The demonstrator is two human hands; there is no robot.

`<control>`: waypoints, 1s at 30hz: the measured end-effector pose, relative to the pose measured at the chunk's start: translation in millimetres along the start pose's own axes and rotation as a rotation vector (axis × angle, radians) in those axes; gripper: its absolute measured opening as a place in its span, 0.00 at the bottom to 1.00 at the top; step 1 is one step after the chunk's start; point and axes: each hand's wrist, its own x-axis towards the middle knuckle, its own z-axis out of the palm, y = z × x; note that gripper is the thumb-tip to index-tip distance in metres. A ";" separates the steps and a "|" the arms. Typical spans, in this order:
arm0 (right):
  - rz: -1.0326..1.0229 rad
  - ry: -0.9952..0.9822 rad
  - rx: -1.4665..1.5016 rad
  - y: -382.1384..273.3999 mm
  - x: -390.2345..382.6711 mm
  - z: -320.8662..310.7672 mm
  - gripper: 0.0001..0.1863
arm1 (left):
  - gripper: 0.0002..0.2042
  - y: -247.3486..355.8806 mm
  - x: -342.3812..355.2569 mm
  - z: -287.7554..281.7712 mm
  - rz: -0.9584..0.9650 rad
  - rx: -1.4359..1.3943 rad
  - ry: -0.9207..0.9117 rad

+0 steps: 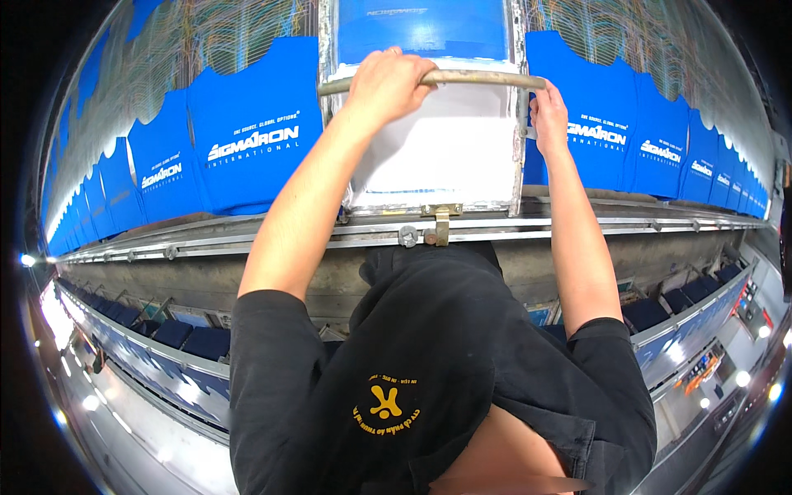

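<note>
A squeegee with a long tan wooden handle lies crosswise over a framed printing screen. My left hand is closed around the handle, left of its middle. At the handle's right end my right hand has its fingers curled, beside the screen's right edge. Whether those fingers also touch the frame I cannot tell. White ink or coating covers the near part of the screen, and a blue area shows beyond the squeegee. A brass-coloured clamp sits at the frame's near edge.
Blue printed fabric pieces lie in a row on both sides of the screen, on a long table. A metal rail runs along its near edge. Behind me is another long bench with dark pieces.
</note>
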 end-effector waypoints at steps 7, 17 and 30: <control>-0.079 0.104 -0.279 -4.9 -3.3 -12.4 0.28 | 0.21 -34.6 18.2 2.5 -0.123 -0.064 -0.170; -0.732 -0.436 -1.289 -91.2 18.9 54.4 0.26 | 0.30 -74.0 -9.7 -8.6 -0.313 0.156 -0.259; -0.800 -0.243 -1.239 -12.9 -74.8 24.4 0.17 | 0.31 -20.6 -99.1 21.3 -0.329 0.189 -0.201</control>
